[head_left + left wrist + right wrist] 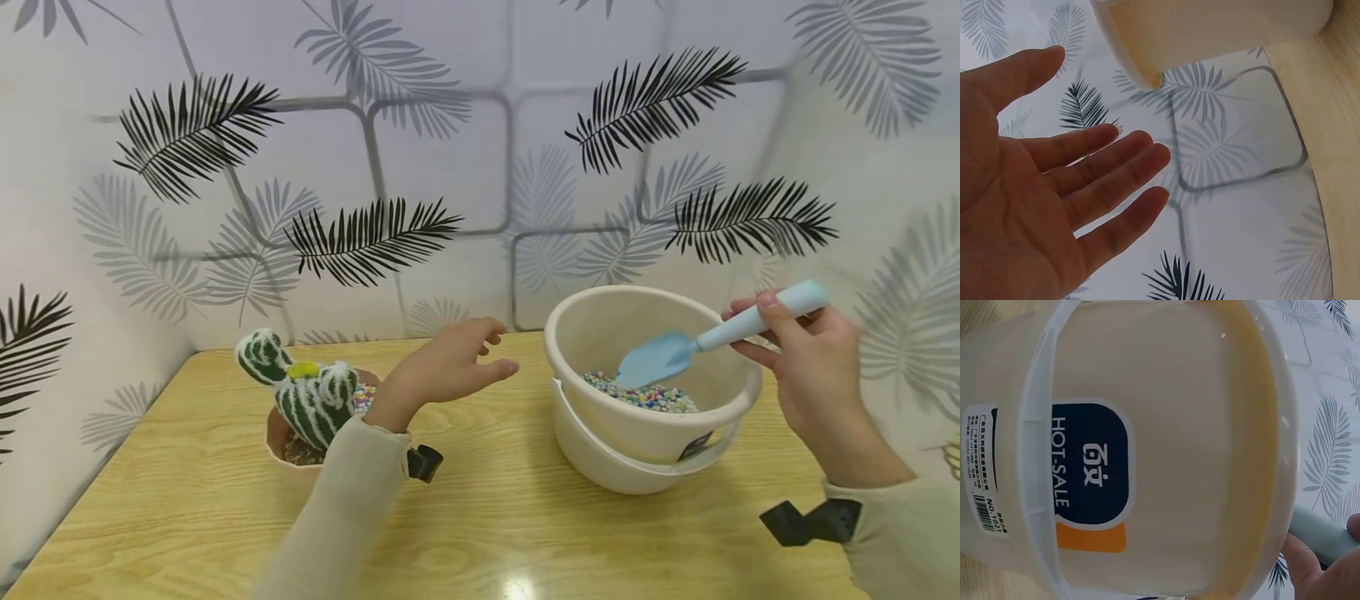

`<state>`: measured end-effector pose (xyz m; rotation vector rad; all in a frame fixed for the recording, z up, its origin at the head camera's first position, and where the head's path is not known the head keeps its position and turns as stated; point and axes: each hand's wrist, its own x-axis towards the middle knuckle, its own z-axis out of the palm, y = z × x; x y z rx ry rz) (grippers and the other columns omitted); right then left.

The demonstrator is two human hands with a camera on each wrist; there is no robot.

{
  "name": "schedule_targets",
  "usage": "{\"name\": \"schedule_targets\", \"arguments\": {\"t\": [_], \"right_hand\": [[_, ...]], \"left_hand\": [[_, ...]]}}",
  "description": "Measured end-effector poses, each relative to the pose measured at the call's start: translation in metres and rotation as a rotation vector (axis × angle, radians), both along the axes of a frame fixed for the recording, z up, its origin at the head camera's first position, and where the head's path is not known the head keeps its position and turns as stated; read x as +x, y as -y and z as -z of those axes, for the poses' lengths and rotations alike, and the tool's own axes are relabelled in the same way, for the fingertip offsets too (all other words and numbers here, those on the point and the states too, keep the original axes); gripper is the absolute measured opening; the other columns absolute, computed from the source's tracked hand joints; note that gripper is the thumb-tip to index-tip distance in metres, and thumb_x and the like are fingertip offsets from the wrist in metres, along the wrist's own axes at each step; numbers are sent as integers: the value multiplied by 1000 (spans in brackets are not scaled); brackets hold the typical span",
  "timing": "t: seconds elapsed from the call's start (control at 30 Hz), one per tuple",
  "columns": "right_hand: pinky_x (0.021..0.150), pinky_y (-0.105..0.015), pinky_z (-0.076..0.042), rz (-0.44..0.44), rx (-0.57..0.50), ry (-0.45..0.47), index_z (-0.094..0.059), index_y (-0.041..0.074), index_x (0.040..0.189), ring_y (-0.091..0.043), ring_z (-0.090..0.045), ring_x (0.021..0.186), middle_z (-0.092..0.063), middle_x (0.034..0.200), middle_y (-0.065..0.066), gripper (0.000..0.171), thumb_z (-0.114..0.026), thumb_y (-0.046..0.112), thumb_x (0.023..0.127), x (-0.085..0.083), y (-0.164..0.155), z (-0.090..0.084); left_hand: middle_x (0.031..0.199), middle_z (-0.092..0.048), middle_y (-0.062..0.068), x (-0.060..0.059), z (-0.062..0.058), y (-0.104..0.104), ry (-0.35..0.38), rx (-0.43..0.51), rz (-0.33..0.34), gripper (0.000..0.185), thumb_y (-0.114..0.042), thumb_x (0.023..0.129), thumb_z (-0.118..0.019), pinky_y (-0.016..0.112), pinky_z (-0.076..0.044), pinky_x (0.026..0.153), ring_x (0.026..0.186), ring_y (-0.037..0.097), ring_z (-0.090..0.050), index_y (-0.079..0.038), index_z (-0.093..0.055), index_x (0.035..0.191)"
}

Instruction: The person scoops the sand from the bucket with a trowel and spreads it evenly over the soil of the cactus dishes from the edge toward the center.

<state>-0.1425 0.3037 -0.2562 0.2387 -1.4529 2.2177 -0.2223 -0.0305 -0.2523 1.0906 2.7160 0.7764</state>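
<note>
My right hand (817, 358) grips the handle of a light blue trowel (660, 358) above the right rim of a cream bucket (637, 450). The trowel's blade slants down into the bucket, its tip close over many small multicoloured pebbles (652, 398). In the right wrist view the bucket's labelled side fills most of the picture, with the trowel handle (1322, 534) at the right edge. Held in the air left of the bucket, my left hand (453, 362) is empty, fingers relaxed and apart. The left wrist view shows its palm (1022, 206) below the bucket's rim.
A potted cactus (315, 404) with white fuzz and a yellow spot stands left, partly behind my left forearm; coloured pebbles show in its pot (296, 471). Everything stands on a wooden table (480, 517) against a leaf-patterned wall (450, 167). The bucket's handle (600, 442) hangs down in front.
</note>
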Motion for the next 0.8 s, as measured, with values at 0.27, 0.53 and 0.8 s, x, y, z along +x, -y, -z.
{"name": "schedule_targets", "arguments": {"t": [0.27, 0.53, 0.8], "right_hand": [[64, -27, -58, 28, 83, 32, -58, 3, 91, -12, -71, 78, -72, 84, -3, 5, -61, 8, 92, -3, -1, 7], [65, -25, -57, 25, 114, 33, -59, 5, 92, -10, -71, 79, -72, 84, -2, 3, -57, 6, 94, -7, -2, 13], [64, -21, -56, 27, 216, 83, -60, 9, 93, -7, -71, 77, -73, 84, 4, 5, -58, 5, 93, -11, -5, 17]], "left_hand": [[133, -53, 20, 0, 11, -20, 21, 80, 5, 51, -27, 96, -56, 43, -47, 97, 119, 32, -55, 3, -45, 136], [133, -53, 16, 0, 22, -35, 94, 163, -34, 50, -32, 98, -52, 45, -48, 95, 116, 31, -56, -5, -45, 139], [126, -58, 13, 0, 31, -48, 93, 180, -84, 49, -38, 98, -49, 41, -50, 88, 105, 26, -60, -10, -47, 138]]}}
